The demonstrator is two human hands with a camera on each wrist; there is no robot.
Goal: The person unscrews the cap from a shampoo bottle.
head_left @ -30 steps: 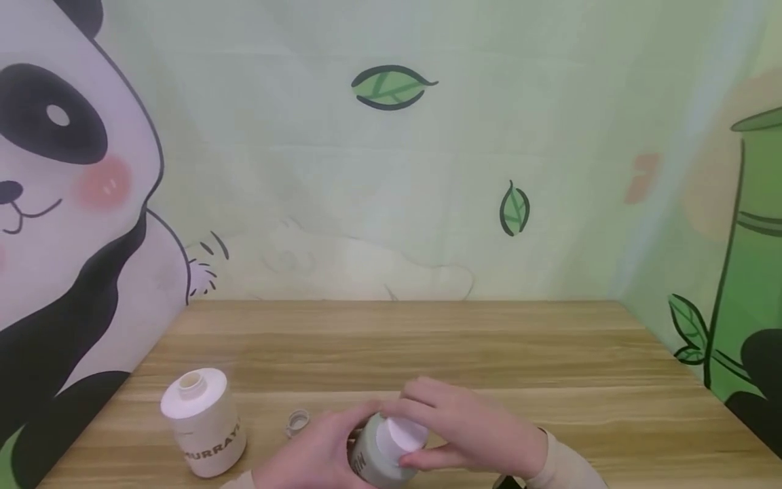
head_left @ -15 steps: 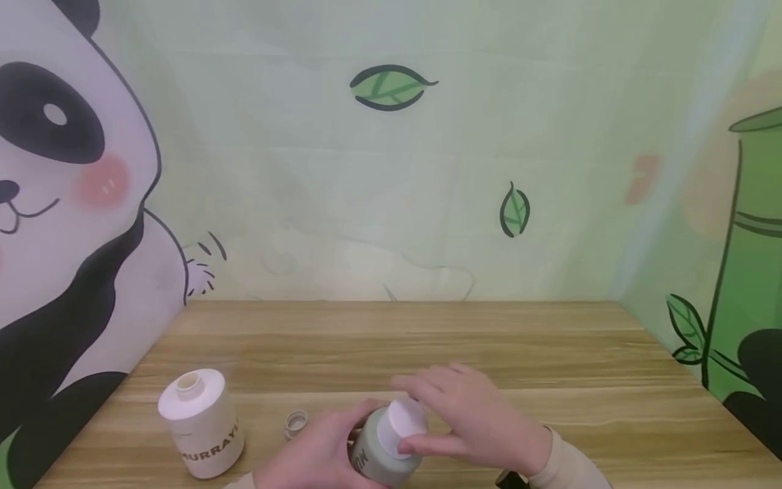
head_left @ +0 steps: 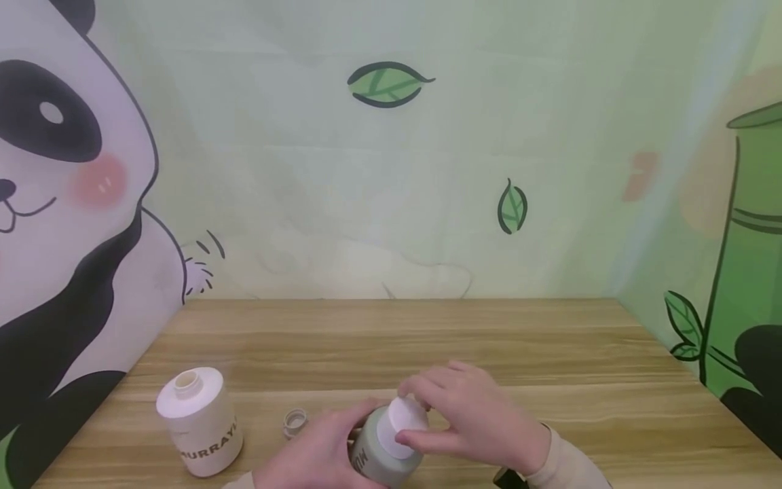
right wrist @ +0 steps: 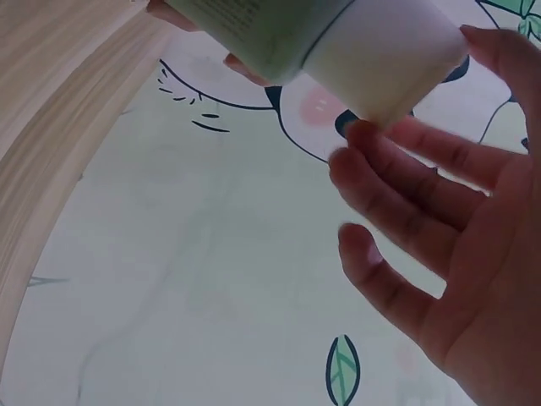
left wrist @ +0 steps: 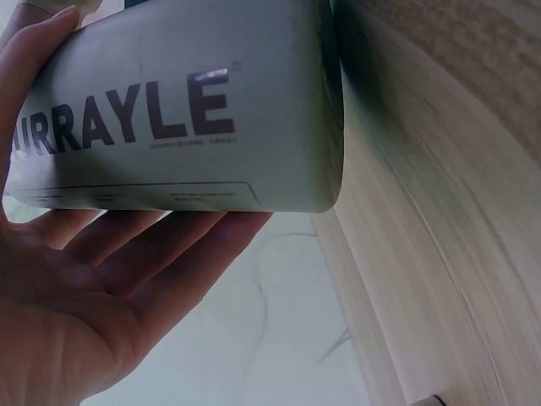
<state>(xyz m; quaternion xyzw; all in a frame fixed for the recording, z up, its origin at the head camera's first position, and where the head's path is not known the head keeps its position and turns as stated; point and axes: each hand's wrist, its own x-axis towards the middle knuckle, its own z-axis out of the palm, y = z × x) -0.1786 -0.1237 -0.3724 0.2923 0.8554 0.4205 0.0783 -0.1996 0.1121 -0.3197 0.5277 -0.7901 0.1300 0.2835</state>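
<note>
My left hand [head_left: 320, 451] grips a grey-green bottle [head_left: 379, 455] around its body, tilted above the wooden table. Large dark lettering shows on that bottle [left wrist: 270, 110] in the left wrist view, with my fingers curled beneath it. A wide white cap [head_left: 404, 424] tops the bottle. My right hand [head_left: 479, 424] pinches this cap, thumb on the near side and fingertips on the far side. In the right wrist view, the thumb and fingertips meet the edge of the cap [right wrist: 389, 59], while the other fingers are spread away from it.
An uncapped white bottle [head_left: 204, 431] stands upright at the left. Between it and my left hand lies a small round screw cap [head_left: 295, 422]. Something dark [head_left: 510, 478] shows partly beside my right wrist. A printed cloth backdrop [head_left: 305, 170] rises behind the table [head_left: 391, 339].
My right hand's fingers lifted off the cap and spread, then came back onto its far edge. My left hand keeps its grip on the bottle. The view has shifted slightly.
</note>
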